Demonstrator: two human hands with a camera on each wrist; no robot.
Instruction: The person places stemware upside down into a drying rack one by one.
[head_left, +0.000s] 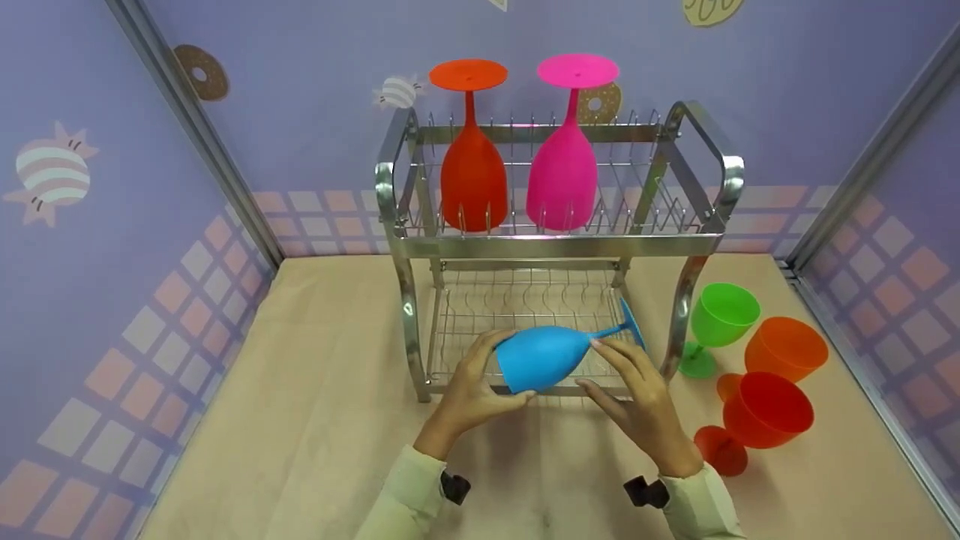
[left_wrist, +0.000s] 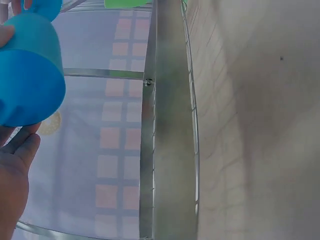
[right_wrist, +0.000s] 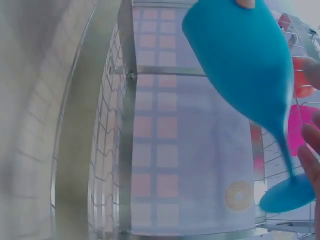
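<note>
A blue plastic wine goblet (head_left: 544, 358) lies sideways in the air in front of the rack's lower shelf, its mouth to the left and its foot to the right. My left hand (head_left: 480, 382) grips the bowl near the rim, thumb on the near side and fingers on the far side. In the left wrist view the goblet's open mouth (left_wrist: 30, 87) faces the camera. My right hand (head_left: 637, 401) is beside the stem, its fingers loosely extended with the fingertips right at the bowl's base and the thumb apart from it.
A two-tier metal dish rack (head_left: 555, 246) stands ahead. Upside down on its top tier are a red goblet (head_left: 474, 180) and a pink goblet (head_left: 562, 180). At the right, green (head_left: 724, 315), orange (head_left: 784, 349) and red (head_left: 769, 411) goblets stand close together on the table.
</note>
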